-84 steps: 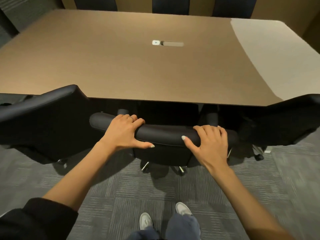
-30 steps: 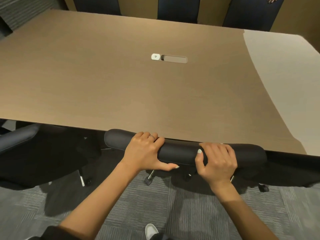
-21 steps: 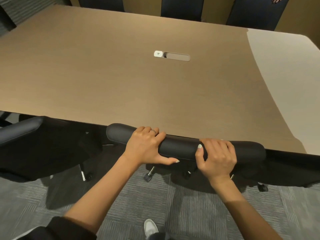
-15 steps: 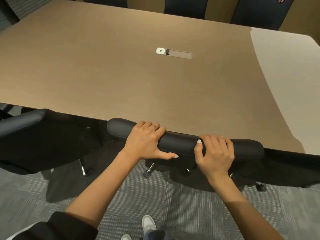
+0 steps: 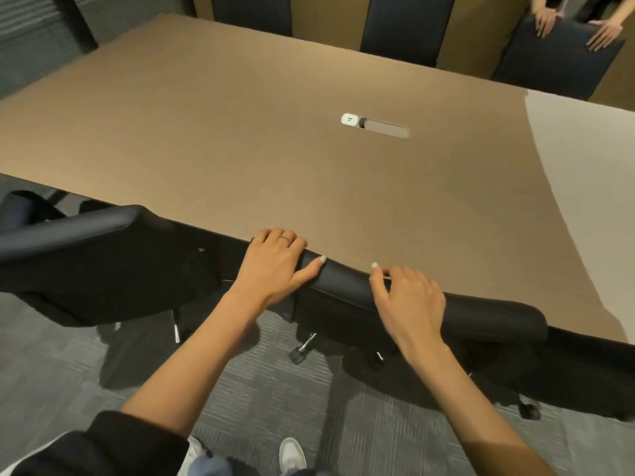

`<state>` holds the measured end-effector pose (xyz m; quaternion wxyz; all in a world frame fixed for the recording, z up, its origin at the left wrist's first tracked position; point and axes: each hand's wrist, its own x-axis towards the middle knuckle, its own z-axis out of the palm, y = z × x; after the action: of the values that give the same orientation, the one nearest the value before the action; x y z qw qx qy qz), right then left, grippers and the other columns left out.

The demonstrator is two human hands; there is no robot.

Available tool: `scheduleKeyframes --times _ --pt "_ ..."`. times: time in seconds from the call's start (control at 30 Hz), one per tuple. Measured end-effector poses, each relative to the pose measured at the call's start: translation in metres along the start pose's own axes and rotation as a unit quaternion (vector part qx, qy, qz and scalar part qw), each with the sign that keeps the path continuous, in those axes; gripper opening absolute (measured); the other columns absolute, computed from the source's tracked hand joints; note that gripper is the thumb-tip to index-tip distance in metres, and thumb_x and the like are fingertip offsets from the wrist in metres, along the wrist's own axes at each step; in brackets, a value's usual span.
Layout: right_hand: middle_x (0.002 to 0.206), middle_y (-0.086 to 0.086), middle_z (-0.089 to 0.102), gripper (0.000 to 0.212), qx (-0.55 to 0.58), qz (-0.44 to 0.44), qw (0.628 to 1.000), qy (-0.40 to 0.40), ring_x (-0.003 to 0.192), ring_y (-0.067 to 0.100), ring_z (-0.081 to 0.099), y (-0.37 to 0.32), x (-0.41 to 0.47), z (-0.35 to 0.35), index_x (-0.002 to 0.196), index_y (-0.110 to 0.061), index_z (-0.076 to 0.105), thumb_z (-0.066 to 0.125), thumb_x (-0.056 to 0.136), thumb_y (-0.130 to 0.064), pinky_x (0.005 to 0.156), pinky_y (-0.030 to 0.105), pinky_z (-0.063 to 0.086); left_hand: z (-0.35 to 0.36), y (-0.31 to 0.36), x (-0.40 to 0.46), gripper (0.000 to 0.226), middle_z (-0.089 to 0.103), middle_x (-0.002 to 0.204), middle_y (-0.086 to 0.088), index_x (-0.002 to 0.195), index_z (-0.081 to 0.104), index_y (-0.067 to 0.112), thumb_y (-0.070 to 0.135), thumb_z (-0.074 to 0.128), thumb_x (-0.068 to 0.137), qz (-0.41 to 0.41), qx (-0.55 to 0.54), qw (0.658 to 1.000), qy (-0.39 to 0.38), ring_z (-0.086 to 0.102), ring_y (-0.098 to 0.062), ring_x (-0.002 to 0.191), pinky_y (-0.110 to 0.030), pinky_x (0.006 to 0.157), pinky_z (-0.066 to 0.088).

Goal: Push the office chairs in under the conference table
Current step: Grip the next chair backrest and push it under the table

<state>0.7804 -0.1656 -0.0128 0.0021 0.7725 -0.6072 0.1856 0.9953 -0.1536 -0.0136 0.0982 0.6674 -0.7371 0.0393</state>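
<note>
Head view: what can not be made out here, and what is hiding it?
All head view.
Chair seat and arms: under the conference table; only the backrest and casters show.
Right hand grip: the hand's own back hides the fingers.
Left hand fingertips: curled over the backrest.
Person at far chair: cut off by the top edge, only hands show.

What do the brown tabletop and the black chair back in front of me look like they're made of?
Brown conference tabletop: probably wood-grain laminate, matte; fine straight grain lines, no gloss.
Black padded chair back: looks like smooth leather or vinyl over padding, cannot tell which; soft sheen, rounded edge.
</note>
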Motion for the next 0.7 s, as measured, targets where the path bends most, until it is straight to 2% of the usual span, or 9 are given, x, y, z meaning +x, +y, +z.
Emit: scheduleKeyframes --times 0.2,0.37,0.47,0.57,0.7 --pt "0.065 0.003 0.052 0.045 0.042 -0.02 0.999 0.009 0.06 0.021 0.047 -0.036 0.029 -0.006 0.066 -0.01 0.057 0.036 0.096 -0.036 0.055 0.03 0.028 -0.023 -0.062 -0.015 0.052 0.069 0.088 -0.014 0.089 0.068 0.008 0.046 0.032 0.091 -0.088 0.03 0.996 0.016 0.061 -0.031 0.088 -0.042 0.085 0.042" --pt "0.071 0.009 0.057 0.049 0.058 -0.04 0.997 0.008 0.067 0.029 0.053 -0.084 0.056 -0.002 0.068 -0.007 0.058 0.033 0.096 -0.039 0.058 0.035 0.038 -0.041 -0.122 -0.037 0.053 0.069 0.093 -0.016 0.093 0.068 0.006 0.044 0.031 0.09 -0.139 0.039 0.989 0.041 0.061 -0.032 0.093 -0.045 0.088 0.041" --pt "0.077 0.013 0.06 0.048 0.063 -0.055 0.996 0.011 0.073 0.031 0.054 -0.118 0.068 0.002 0.073 -0.006 0.06 0.033 0.096 -0.039 0.061 0.036 0.038 -0.051 -0.156 -0.054 0.053 0.069 0.097 -0.015 0.097 0.067 0.006 0.044 0.03 0.091 -0.162 0.048 0.984 0.05 0.06 -0.031 0.1 -0.046 0.091 0.038" --pt "0.077 0.011 0.059 0.047 0.076 -0.08 0.994 0.007 0.072 0.029 0.052 -0.158 0.076 0.01 0.075 -0.007 0.06 0.033 0.096 -0.038 0.06 0.033 0.033 -0.06 -0.195 -0.078 0.05 0.068 0.097 -0.015 0.096 0.066 0.007 0.042 0.032 0.091 -0.19 0.056 0.978 0.059 0.059 -0.031 0.101 -0.046 0.091 0.037" --pt "0.073 0.007 0.057 0.048 0.102 -0.103 0.989 -0.011 0.07 0.025 0.053 -0.208 0.08 0.024 0.074 -0.01 0.058 0.029 0.096 -0.041 0.063 0.036 0.043 -0.07 -0.241 -0.109 0.052 0.068 0.1 -0.017 0.101 0.065 0.005 0.042 0.03 0.092 -0.229 0.063 0.969 0.066 0.058 -0.031 0.102 -0.046 0.091 0.037"
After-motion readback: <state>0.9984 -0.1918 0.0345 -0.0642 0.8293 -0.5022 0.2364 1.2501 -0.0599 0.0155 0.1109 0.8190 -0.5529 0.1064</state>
